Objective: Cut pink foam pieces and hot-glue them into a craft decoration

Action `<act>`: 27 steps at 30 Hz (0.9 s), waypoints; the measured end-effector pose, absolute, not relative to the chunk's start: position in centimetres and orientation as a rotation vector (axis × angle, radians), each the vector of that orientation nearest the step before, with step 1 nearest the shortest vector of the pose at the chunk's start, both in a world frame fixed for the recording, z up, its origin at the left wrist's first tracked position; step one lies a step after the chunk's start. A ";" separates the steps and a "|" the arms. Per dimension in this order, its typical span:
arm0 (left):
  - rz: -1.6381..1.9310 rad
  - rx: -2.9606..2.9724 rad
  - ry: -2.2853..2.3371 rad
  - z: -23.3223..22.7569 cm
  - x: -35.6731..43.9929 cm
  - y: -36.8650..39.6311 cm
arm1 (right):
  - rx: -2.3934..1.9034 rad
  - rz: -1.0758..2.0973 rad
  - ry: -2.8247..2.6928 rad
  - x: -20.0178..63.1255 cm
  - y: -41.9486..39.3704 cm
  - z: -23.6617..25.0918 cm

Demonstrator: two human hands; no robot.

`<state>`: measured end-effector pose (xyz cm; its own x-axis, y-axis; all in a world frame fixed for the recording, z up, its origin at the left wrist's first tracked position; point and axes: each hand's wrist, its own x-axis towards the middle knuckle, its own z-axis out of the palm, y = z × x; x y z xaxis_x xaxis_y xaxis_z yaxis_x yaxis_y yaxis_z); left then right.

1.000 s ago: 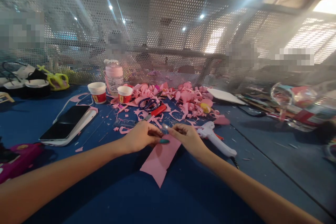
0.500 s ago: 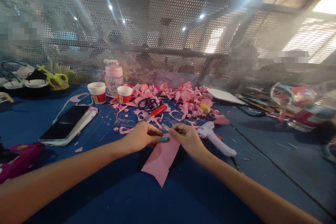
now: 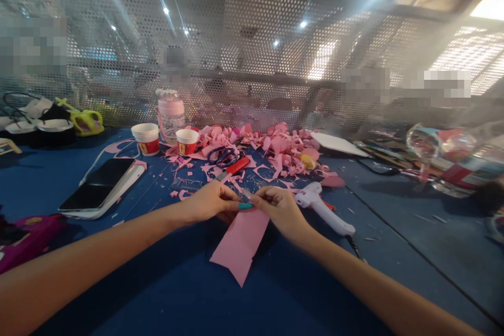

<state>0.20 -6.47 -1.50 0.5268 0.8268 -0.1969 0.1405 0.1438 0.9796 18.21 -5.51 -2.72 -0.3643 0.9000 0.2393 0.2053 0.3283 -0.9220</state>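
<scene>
Your left hand (image 3: 210, 203) and right hand (image 3: 280, 210) meet fingertip to fingertip, both pinching the far edge of the pink paper sheet (image 3: 241, 241). Just right of the sheet lies a white glue gun (image 3: 323, 209); beyond it, pink scraps (image 3: 275, 149); far left, a phone (image 3: 99, 187).

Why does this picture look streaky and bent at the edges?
Head view: ceiling lamps flare into long streaks across the mesh screen; the wide lens curves the blue table; the left hand, right hand and pink paper look slightly soft.
</scene>
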 end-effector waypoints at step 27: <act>0.657 1.218 0.774 -3.0 1.0 -6.9 | -0.912 0.959 -1.805 18.2 -6.0 -2.5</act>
<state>1.00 -6.86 -3.02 0.5836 0.7951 -0.1653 -0.0340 0.2272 0.9733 18.23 -6.03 -2.52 -0.3503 0.8686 0.3504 0.1957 0.4338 -0.8795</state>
